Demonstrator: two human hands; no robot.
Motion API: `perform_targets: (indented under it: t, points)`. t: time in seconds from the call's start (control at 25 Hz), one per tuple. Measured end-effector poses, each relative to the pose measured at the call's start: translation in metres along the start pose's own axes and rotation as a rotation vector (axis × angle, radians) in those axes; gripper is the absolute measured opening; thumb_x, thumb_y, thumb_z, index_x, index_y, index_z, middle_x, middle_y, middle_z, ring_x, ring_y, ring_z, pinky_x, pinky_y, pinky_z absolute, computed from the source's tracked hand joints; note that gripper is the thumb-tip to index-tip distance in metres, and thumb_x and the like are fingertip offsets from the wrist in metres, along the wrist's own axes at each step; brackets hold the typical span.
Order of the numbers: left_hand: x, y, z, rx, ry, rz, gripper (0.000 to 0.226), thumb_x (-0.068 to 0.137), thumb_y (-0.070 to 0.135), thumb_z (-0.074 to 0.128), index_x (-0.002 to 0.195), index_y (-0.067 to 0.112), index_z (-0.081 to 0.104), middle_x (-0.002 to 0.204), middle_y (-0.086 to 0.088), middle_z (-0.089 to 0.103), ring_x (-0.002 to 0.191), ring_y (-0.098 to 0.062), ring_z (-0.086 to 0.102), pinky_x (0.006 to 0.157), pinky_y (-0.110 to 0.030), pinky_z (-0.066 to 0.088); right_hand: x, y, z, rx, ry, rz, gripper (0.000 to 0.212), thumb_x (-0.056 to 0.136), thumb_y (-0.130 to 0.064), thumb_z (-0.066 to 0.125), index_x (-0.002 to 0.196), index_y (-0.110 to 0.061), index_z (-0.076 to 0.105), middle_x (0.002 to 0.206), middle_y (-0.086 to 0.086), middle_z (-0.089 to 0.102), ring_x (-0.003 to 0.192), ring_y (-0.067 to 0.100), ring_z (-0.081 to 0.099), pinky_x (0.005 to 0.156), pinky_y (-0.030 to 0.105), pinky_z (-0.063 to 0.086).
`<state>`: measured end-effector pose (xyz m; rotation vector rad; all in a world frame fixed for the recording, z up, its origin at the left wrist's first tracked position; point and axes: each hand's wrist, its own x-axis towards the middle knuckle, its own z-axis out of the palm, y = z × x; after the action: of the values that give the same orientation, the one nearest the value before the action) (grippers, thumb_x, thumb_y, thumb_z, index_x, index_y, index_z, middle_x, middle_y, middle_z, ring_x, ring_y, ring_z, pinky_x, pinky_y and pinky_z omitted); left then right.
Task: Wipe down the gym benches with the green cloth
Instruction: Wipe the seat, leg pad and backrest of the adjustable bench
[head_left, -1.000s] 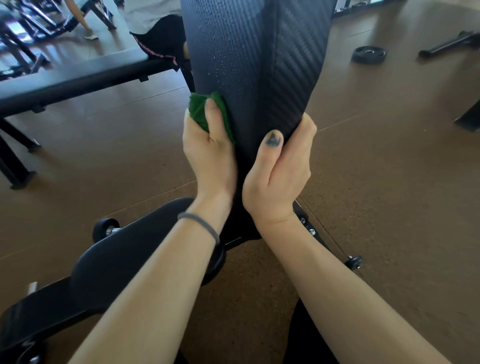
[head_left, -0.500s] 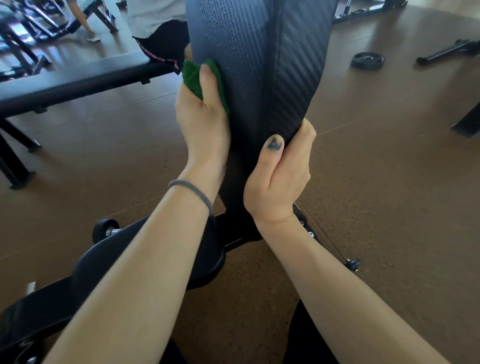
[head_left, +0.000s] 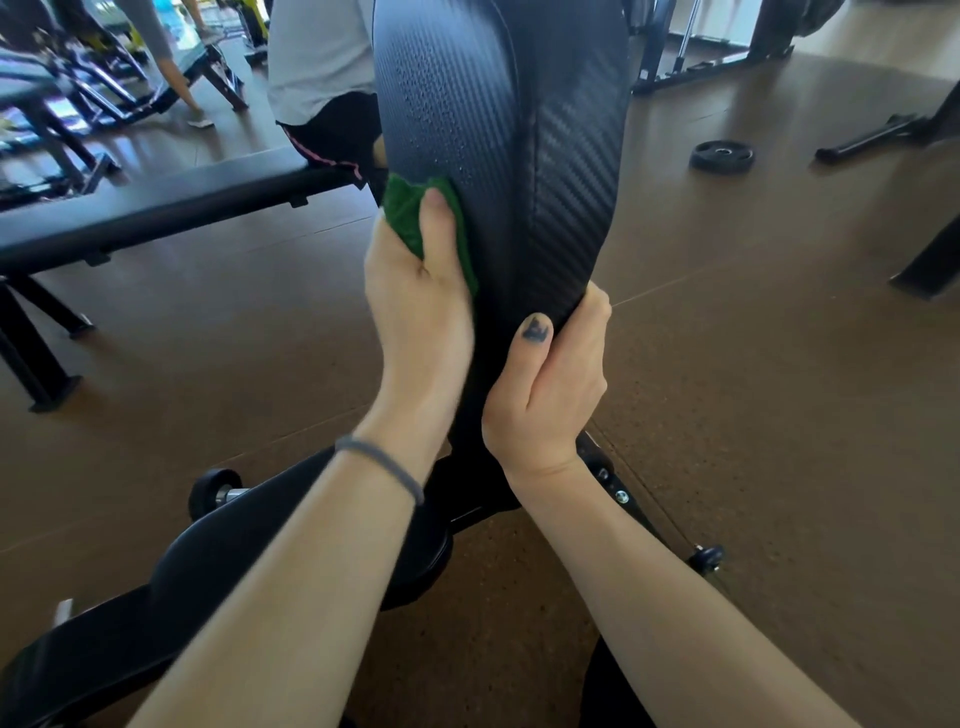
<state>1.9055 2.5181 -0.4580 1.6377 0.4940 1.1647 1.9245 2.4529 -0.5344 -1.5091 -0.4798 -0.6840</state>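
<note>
A black textured backrest pad (head_left: 498, 130) of an adjustable bench stands raised in front of me, with small droplets on its left face. My left hand (head_left: 415, 312) holds the green cloth (head_left: 408, 210) against the pad's left side, thumb over the cloth. My right hand (head_left: 550, 384) grips the pad's lower right edge, thumb on the front and fingers wrapped behind. The bench's black seat pad (head_left: 218, 561) lies below my left forearm.
A flat black bench (head_left: 156, 208) stands at the left, and a person (head_left: 322, 78) sits at its far end behind the pad. A weight plate (head_left: 722, 156) lies on the brown floor at the right. Machine frames (head_left: 696, 67) line the back.
My left hand slid the cloth up the pad's left side and has come back down to about where it began. My right hand kept its grip on the lower edge.
</note>
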Motion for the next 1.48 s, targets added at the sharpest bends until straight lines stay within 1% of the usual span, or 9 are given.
perform_targets:
  t: [0.12, 0.32, 0.52, 0.72, 0.92, 1.04, 1.16, 1.32, 1.48]
  points:
    - [-0.012, 0.003, 0.000, 0.016, -0.027, 0.079, 0.024, 0.107, 0.025, 0.045, 0.085, 0.017, 0.051, 0.073, 0.014, 0.053, 0.069, -0.003, 0.051, 0.068, -0.021, 0.041, 0.000, 0.002, 0.001, 0.013, -0.009, 0.004, 0.056, 0.106, -0.056, 0.018, 0.126, -0.012, 0.047, 0.109, 0.004, 0.058, 0.091, 0.016, 0.057, 0.076, 0.010, 0.036]
    - [0.026, -0.005, 0.005, 0.003, 0.096, -0.031, 0.023, 0.105, 0.028, 0.046, 0.093, 0.012, 0.059, 0.073, 0.016, 0.057, 0.069, 0.003, 0.054, 0.066, -0.018, 0.041, -0.001, 0.004, 0.002, -0.003, -0.024, 0.014, 0.061, 0.106, -0.055, 0.018, 0.125, -0.006, 0.049, 0.107, 0.009, 0.058, 0.089, 0.021, 0.059, 0.073, 0.018, 0.038]
    - [-0.013, 0.001, 0.002, 0.006, 0.011, 0.105, 0.022, 0.108, 0.021, 0.045, 0.087, 0.019, 0.052, 0.075, 0.015, 0.054, 0.069, 0.002, 0.052, 0.068, -0.017, 0.041, -0.001, 0.005, 0.001, 0.021, -0.008, -0.012, 0.053, 0.106, -0.055, 0.018, 0.126, -0.013, 0.045, 0.109, 0.007, 0.059, 0.091, 0.018, 0.058, 0.077, 0.009, 0.036]
    - [0.022, -0.002, 0.006, -0.001, 0.093, -0.030, 0.027, 0.106, 0.025, 0.045, 0.096, 0.006, 0.062, 0.075, 0.014, 0.056, 0.067, 0.003, 0.053, 0.064, -0.015, 0.040, -0.001, 0.002, 0.001, 0.016, 0.005, 0.006, 0.055, 0.106, -0.056, 0.017, 0.125, -0.013, 0.045, 0.106, 0.006, 0.057, 0.089, 0.017, 0.056, 0.074, 0.012, 0.036]
    - [-0.013, 0.015, 0.005, 0.012, 0.019, 0.156, 0.023, 0.107, 0.020, 0.045, 0.085, 0.015, 0.051, 0.075, 0.012, 0.051, 0.068, 0.001, 0.049, 0.068, -0.015, 0.039, 0.001, 0.000, 0.001, 0.012, 0.004, -0.012, 0.053, 0.105, -0.057, 0.018, 0.127, -0.016, 0.043, 0.110, -0.003, 0.053, 0.091, 0.016, 0.057, 0.074, 0.012, 0.037]
    - [0.018, 0.004, 0.007, -0.004, 0.084, 0.028, 0.027, 0.107, 0.024, 0.046, 0.095, 0.003, 0.058, 0.077, 0.012, 0.055, 0.069, 0.002, 0.052, 0.066, -0.015, 0.040, 0.001, 0.001, 0.000, -0.005, -0.041, 0.015, 0.054, 0.105, -0.056, 0.022, 0.127, -0.012, 0.045, 0.109, 0.008, 0.058, 0.091, 0.021, 0.058, 0.072, 0.024, 0.037]
    - [0.024, 0.003, 0.004, 0.017, 0.098, -0.071, 0.037, 0.107, 0.026, 0.047, 0.114, -0.008, 0.061, 0.082, 0.011, 0.059, 0.076, -0.003, 0.056, 0.068, -0.015, 0.042, 0.007, -0.011, -0.011, 0.114, -0.120, 0.055, 0.053, 0.101, -0.040, 0.036, 0.131, 0.002, 0.049, 0.112, 0.011, 0.058, 0.098, 0.021, 0.058, 0.079, 0.030, 0.043]
    - [-0.011, 0.007, 0.003, 0.000, 0.051, 0.036, 0.025, 0.106, 0.025, 0.049, 0.104, 0.005, 0.063, 0.092, 0.000, 0.070, 0.088, -0.014, 0.067, 0.078, -0.029, 0.053, 0.056, -0.044, -0.006, 0.195, -0.001, -0.088, 0.052, 0.101, -0.026, 0.043, 0.139, 0.008, 0.046, 0.125, 0.000, 0.055, 0.113, -0.006, 0.049, 0.099, 0.011, 0.035]
    - [0.025, -0.001, 0.004, -0.031, 0.093, 0.004, 0.044, 0.102, 0.032, 0.047, 0.113, -0.009, 0.060, 0.096, -0.012, 0.070, 0.089, -0.019, 0.064, 0.082, -0.038, 0.052, 0.068, -0.057, 0.010, 0.155, 0.132, -0.137, 0.053, 0.100, -0.024, 0.042, 0.140, 0.010, 0.048, 0.121, -0.013, 0.047, 0.109, -0.014, 0.043, 0.096, 0.002, 0.029]
